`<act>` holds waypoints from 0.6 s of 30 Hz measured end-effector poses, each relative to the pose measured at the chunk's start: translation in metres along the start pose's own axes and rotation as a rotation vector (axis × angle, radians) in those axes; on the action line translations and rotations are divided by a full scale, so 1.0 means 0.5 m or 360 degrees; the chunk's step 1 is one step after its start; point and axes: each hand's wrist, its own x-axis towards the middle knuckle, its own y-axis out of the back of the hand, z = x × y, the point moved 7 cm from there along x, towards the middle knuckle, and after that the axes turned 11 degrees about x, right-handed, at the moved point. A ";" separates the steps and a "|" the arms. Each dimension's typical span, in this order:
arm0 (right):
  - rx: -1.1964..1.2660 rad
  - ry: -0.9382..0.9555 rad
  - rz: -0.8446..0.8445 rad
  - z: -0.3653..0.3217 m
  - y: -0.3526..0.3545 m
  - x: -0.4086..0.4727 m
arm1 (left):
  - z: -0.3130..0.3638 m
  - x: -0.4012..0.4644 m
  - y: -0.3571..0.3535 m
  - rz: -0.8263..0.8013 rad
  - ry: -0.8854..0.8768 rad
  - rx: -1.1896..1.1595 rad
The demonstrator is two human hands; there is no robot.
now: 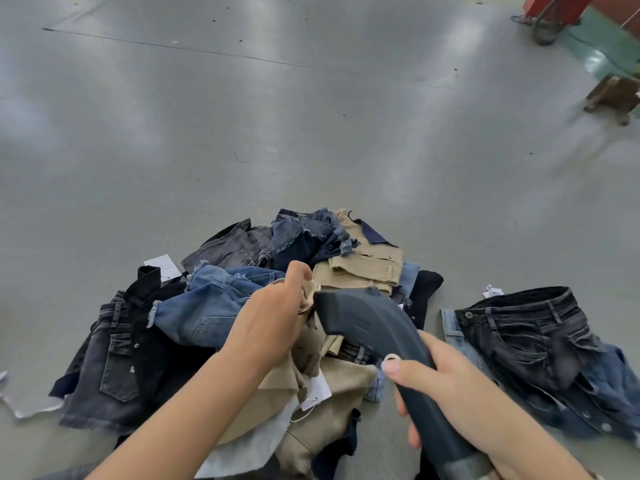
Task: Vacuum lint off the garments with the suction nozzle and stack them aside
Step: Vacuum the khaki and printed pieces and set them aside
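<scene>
While the left hand [273, 320] pinches a bunched bit of tan cloth and the right hand [446, 386] wraps around the handle of the dark suction nozzle [367, 320], a few things could go wrong. The mouth of the nozzle sits right next to the pinched cloth, so I think the loose tan garment [322, 386] could get sucked up into it and stick there. A white paper tag [317, 393] hangs on a string just below the hands, and it could get pulled in or torn off too. The big pile [214, 306] in the middle of the grey floor [311, 133] is all mixed up, so lifting one piece could drag others along. The tan garment looks soft, thin and crumpled, with folds going every way, and it lies on top of the pile close to the person. Around it are blue denim shorts [204, 306] with frayed edges, black denim shorts [117, 355] on the left, and another tan piece [367, 268] farther back. Off to the right, apart from the pile, lies a smaller stack [540, 355] with dark jeans on top, which I guess holds the cleaned ones. Most of the clothes look not yet done.
</scene>
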 end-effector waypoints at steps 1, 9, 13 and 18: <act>-0.0016 -0.0020 -0.0006 0.004 -0.006 0.003 | 0.002 0.000 -0.002 -0.0013 -0.0011 0.0023; 0.0109 0.0176 0.0420 -0.019 0.066 0.013 | -0.050 -0.017 -0.050 -0.0676 0.1195 -0.1900; 0.0161 0.0216 0.0373 -0.027 0.072 -0.005 | -0.034 -0.062 -0.076 -0.0949 0.1794 -0.2717; 0.0106 0.0140 0.0125 -0.005 0.011 -0.012 | -0.047 -0.065 -0.094 -0.0579 0.1770 -0.2357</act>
